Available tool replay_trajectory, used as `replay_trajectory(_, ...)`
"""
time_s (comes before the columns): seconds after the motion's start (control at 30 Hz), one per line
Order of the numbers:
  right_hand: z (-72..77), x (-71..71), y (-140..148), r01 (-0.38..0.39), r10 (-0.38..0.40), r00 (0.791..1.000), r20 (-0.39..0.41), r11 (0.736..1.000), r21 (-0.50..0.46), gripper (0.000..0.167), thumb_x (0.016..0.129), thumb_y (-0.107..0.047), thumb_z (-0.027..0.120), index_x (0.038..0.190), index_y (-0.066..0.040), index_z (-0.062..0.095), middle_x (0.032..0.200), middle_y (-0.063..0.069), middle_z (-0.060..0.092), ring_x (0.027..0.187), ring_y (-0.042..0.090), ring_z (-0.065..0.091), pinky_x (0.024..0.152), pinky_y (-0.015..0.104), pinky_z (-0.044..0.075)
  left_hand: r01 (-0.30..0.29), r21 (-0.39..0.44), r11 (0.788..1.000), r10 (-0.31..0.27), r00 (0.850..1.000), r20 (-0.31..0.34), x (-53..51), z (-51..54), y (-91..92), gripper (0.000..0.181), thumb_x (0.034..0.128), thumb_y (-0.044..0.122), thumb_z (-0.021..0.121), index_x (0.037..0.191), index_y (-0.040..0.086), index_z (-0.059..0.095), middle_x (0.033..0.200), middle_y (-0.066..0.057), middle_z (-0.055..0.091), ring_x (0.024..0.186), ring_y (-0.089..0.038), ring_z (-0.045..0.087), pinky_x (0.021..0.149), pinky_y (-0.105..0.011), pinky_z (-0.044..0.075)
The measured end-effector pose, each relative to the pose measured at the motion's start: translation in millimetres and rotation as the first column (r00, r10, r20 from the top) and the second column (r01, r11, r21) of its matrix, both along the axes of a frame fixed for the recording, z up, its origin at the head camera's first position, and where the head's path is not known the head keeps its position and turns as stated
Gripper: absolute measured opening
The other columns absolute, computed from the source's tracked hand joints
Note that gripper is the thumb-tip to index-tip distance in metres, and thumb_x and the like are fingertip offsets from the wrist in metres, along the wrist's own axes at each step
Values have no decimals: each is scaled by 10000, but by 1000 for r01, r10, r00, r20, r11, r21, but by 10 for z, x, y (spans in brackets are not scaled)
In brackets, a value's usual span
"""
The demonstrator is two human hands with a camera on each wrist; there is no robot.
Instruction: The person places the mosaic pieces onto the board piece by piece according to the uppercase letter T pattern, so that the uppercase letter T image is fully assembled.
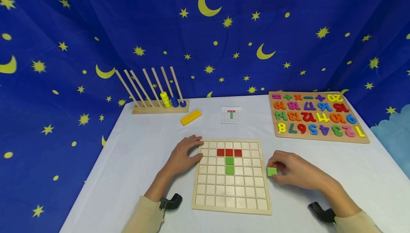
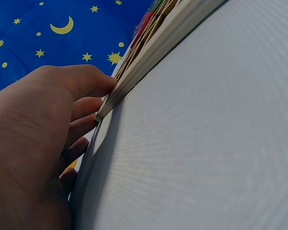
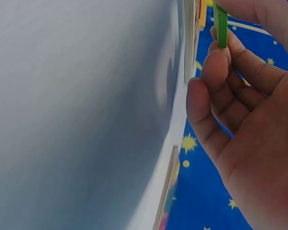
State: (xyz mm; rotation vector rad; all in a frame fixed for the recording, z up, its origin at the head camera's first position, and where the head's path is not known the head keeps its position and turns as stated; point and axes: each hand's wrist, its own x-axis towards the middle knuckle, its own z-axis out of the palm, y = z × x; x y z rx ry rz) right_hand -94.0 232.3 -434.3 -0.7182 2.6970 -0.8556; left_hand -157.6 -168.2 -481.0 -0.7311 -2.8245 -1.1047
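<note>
A wooden grid board (image 1: 231,211) lies in the middle of the table. In its cells, a row of three red tiles (image 1: 229,153) tops two green tiles (image 1: 229,170) set one below the other. My left hand (image 1: 182,158) touches the board's left edge, thumb and fingertips against the rim; the left wrist view shows the fingers (image 2: 89,81) along that edge. Just off the board's right side, my right hand (image 1: 294,170) pinches a green tile (image 1: 272,171) between thumb and fingers. Seen from the right wrist, this tile (image 3: 222,26) is edge-on, above the table.
A small card (image 1: 231,115) behind the board shows a red and green T on a grid. Back left are a peg stand (image 1: 160,109) with yellow and blue beads and a yellow block (image 1: 191,118). A number puzzle (image 1: 320,138) lies at the back right.
</note>
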Motion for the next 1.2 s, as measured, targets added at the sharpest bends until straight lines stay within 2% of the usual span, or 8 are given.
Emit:
replay_trajectory(0.8, 15, -70, -374, -116, 116, 993, 15, 993, 10, 210, 822, -361, 759, 988, -283, 658, 852, -144, 565, 746, 62, 533, 612, 210, 466, -6, -7, 1000, 6, 1000, -9, -7, -24, -1, 422, 875, 308, 701, 1268, 173, 629, 1403, 70, 501, 1371, -148, 327, 1170, -320, 145)
replay_trajectory(1.07, 21, -75, -530, -125, 126, 990, -59, 992, 10, 216, 810, -363, 769, 986, -288, 668, 868, -159, 556, 749, 51, 524, 613, 197, 461, -5, -8, 1000, 5, 1000, -3, -5, -24, 0, 423, 876, 310, 700, 1270, 175, 628, 1405, 78, 498, 1372, -140, 323, 1169, -314, 143)
replay_trajectory(1.2, 35, -78, -623, -132, 133, 989, -68, 991, 14, 204, 826, -371, 751, 996, -286, 676, 888, -165, 552, 766, 51, 523, 636, 205, 463, -3, 0, 1000, 3, 1000, -10, -4, -23, 0, 420, 873, 305, 704, 1267, 178, 631, 1402, 75, 502, 1368, -142, 331, 1169, -316, 151)
